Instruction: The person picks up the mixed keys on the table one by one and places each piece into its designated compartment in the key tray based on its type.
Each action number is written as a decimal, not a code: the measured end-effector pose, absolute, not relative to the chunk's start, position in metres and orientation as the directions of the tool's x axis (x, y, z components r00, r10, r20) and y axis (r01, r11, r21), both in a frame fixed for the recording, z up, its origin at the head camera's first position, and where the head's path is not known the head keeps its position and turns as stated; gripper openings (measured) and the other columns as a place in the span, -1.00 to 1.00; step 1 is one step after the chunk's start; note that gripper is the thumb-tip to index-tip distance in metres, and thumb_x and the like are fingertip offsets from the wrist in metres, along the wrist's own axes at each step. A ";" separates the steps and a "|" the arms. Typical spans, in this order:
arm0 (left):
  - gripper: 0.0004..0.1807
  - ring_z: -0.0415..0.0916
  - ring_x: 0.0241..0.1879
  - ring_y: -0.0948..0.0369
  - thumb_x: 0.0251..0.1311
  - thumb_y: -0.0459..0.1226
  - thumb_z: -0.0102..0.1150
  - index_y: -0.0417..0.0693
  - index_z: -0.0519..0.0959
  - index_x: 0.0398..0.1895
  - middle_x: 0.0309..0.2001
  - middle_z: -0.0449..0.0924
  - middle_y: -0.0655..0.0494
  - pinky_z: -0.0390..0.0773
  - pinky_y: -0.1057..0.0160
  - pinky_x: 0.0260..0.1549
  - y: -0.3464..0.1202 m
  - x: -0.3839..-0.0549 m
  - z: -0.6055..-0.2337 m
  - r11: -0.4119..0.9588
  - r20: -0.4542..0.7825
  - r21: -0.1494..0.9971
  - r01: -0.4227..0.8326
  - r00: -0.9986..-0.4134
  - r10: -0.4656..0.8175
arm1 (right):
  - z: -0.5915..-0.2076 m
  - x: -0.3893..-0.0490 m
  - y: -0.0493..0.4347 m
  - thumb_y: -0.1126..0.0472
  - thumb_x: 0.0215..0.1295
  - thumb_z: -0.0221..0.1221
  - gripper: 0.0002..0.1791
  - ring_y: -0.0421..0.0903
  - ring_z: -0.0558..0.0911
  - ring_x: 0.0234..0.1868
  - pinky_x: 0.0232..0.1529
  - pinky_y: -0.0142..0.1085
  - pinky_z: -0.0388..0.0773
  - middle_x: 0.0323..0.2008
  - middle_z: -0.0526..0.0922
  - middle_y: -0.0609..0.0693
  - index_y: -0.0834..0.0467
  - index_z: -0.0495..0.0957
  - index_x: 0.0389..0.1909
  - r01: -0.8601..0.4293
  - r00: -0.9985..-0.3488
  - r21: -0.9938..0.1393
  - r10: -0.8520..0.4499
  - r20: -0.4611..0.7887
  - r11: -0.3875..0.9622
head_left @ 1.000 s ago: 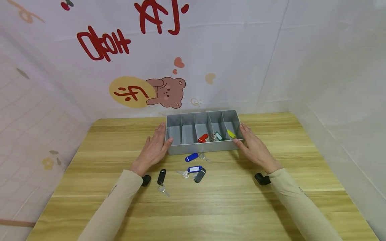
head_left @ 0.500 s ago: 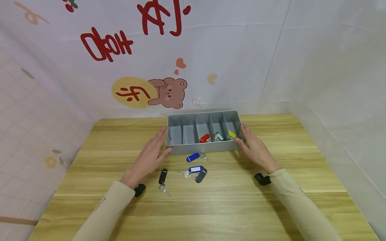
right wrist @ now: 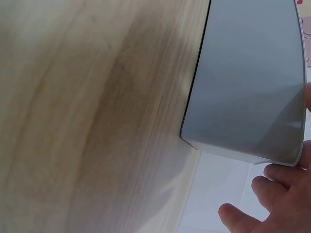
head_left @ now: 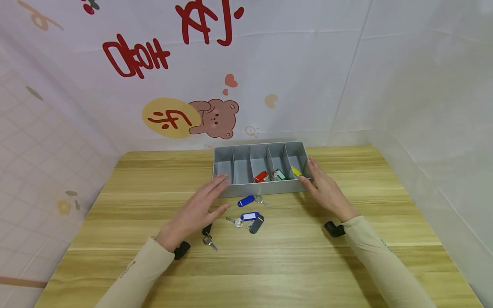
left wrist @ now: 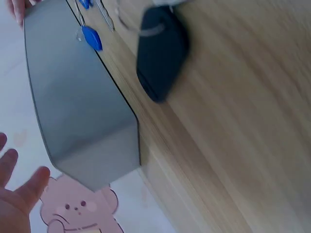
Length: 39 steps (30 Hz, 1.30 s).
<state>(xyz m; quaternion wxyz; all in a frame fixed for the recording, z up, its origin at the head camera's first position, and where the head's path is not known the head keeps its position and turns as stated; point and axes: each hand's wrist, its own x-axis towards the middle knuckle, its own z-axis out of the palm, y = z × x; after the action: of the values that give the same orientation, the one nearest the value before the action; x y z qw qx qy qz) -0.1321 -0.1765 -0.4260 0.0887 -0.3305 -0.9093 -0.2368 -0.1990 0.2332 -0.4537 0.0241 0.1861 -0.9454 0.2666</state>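
Note:
A grey divided tray (head_left: 265, 188) stands at the table's far side. My right hand (head_left: 329, 192) rests on its right front corner, fingers along the end wall and thumb at the front rim. With fingers extended and nothing held, my left hand (head_left: 196, 214) is over the table, its fingertips overlapping the tray's front left corner. Beneath it lies a key with a black tag (left wrist: 163, 56), partly hidden in the head view. Further right are a blue key tag (head_left: 246, 201), a blue-and-white key tag (head_left: 249, 216) and a dark grey key tag (head_left: 256, 224), with keys.
Inside the tray, a red key tag (head_left: 261, 176) sits in the middle compartment, a green key tag (head_left: 280, 174) in the one to its right, and a yellow key tag (head_left: 296, 172) in the rightmost. A printed white backdrop (head_left: 292, 77) rises right behind the table (head_left: 292, 265).
My left hand has left the tray's left side and moved right and nearer, over the black key tag. The right hand stays at the tray's corner.

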 end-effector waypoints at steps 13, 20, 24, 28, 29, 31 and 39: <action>-0.40 0.38 0.42 0.07 0.44 -0.13 0.27 -0.02 0.43 0.49 0.47 0.39 0.04 0.42 -0.08 0.34 -0.158 -0.130 -0.438 0.556 0.139 0.416 0.720 -0.654 0.743 | -0.454 -0.199 0.230 -0.17 0.65 -0.10 -0.13 0.29 -0.03 0.61 0.51 0.23 0.02 0.65 -0.18 0.24 0.34 -0.13 0.64 -0.366 -0.928 -0.493 -0.346 0.135 0.789; -0.44 0.46 0.34 0.07 0.43 -0.21 0.28 -0.07 0.47 0.46 0.41 0.47 -0.04 0.47 -0.02 0.30 -0.153 -0.134 -0.439 0.558 0.036 0.524 0.644 -0.671 0.741 | -0.454 -0.199 0.229 -0.17 0.65 -0.10 -0.13 0.28 -0.02 0.61 0.50 0.24 0.03 0.63 -0.12 0.32 0.35 -0.12 0.63 -0.366 -0.929 -0.486 -0.346 0.135 0.793; -0.50 0.48 0.31 0.09 0.42 -0.24 0.29 -0.10 0.52 0.39 0.35 0.52 0.01 0.47 0.00 0.31 -0.151 -0.139 -0.443 0.558 -0.011 0.576 0.597 -0.678 0.735 | -0.453 -0.198 0.229 -0.17 0.65 -0.10 -0.13 0.28 -0.02 0.61 0.50 0.23 0.04 0.63 -0.11 0.31 0.36 -0.11 0.63 -0.363 -0.930 -0.487 -0.342 0.134 0.795; -0.57 0.52 0.22 0.14 0.42 -0.25 0.29 -0.09 0.58 0.31 0.27 0.57 0.06 0.50 0.05 0.28 -0.150 -0.143 -0.446 0.560 -0.037 0.601 0.570 -0.680 0.732 | -0.453 -0.197 0.230 -0.17 0.66 -0.10 -0.13 0.27 -0.02 0.62 0.51 0.23 0.03 0.64 -0.13 0.29 0.35 -0.11 0.63 -0.361 -0.930 -0.490 -0.341 0.133 0.793; -0.59 0.53 0.19 0.16 0.42 -0.25 0.29 -0.08 0.59 0.29 0.25 0.58 0.08 0.51 0.06 0.26 -0.150 -0.144 -0.447 0.559 -0.039 0.602 0.570 -0.679 0.733 | -0.452 -0.197 0.231 -0.17 0.66 -0.10 -0.14 0.27 -0.03 0.62 0.51 0.23 0.03 0.64 -0.13 0.28 0.35 -0.11 0.63 -0.360 -0.931 -0.492 -0.341 0.132 0.793; -0.61 0.53 0.16 0.17 0.41 -0.26 0.30 -0.08 0.61 0.26 0.21 0.60 0.10 0.51 0.07 0.25 -0.149 -0.145 -0.447 0.555 -0.040 0.602 0.574 -0.673 0.739 | -0.452 -0.197 0.231 -0.17 0.66 -0.10 -0.14 0.26 -0.03 0.62 0.51 0.22 0.02 0.65 -0.14 0.25 0.35 -0.12 0.63 -0.357 -0.932 -0.494 -0.340 0.128 0.793; -0.68 0.51 0.16 0.17 0.41 -0.28 0.29 -0.07 0.67 0.19 0.16 0.62 0.09 0.49 0.04 0.26 -0.143 -0.148 -0.449 0.557 -0.056 0.590 0.584 -0.659 0.750 | -0.451 -0.196 0.232 -0.17 0.66 -0.10 -0.13 0.25 -0.04 0.62 0.52 0.22 0.02 0.65 -0.13 0.25 0.37 -0.09 0.62 -0.352 -0.934 -0.494 -0.336 0.123 0.795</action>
<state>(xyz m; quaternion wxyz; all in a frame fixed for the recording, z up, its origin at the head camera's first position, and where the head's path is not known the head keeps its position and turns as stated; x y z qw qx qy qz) -0.1480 -0.1426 -0.4490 -0.1527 -0.3839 -0.8690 -0.2723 -0.1961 0.2317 -0.4513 0.0146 0.1816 -0.9472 0.2638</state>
